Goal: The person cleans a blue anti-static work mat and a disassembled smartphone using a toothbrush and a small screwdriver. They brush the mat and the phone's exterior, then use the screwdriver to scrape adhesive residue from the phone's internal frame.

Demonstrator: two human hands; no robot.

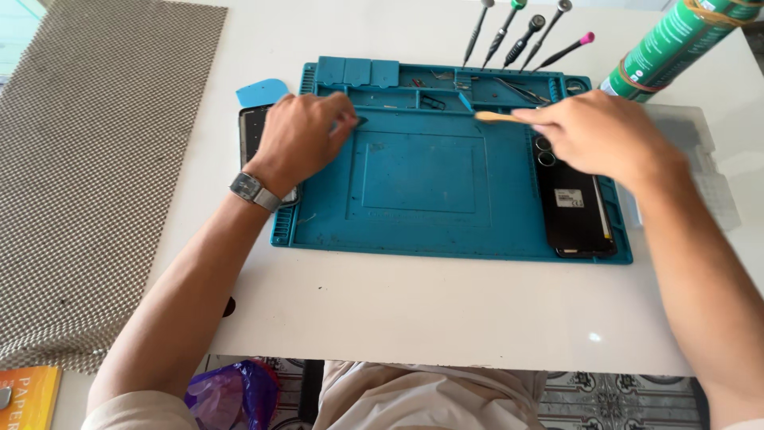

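Head view is showing a thin wooden stick [495, 117] being pinched at its right end by the fingertips of the right hand [597, 135]; the fingers are closing around it, and the stick is pointing left, hovering over the upper edge of the blue work mat [422, 223], above the small compartments. The left hand [301, 137] is resting curled at the mat's upper left corner, its fingers bent down and touching a small dark piece [361, 121]; whether they are actually gripping it cannot be told. A wristwatch [253, 191] is sitting on that wrist.

Under the left hand a dark phone [252, 131] is lying half off the mat's left edge, largely covered by the hand. Just beyond it a blue plastic pick [261, 92] is lying on the table. Below the right hand a second dark phone body [577, 211] is lying lengthwise along the mat's right edge, with camera rings [545, 151] showing at its top end. Metal tweezers [521, 90] are lying in the upper tray. Behind the mat a row of precision screwdrivers [517, 36] is lying side by side, and a green cylindrical canister [676, 40] is leaning in at the top right. A clear plastic sheet [700, 159] is lying right of the mat.

Everything is sitting on a white table [430, 310]; a woven mesh mat [95, 159] is covering its left side, and patterned floor tiles [621, 398] are showing below.
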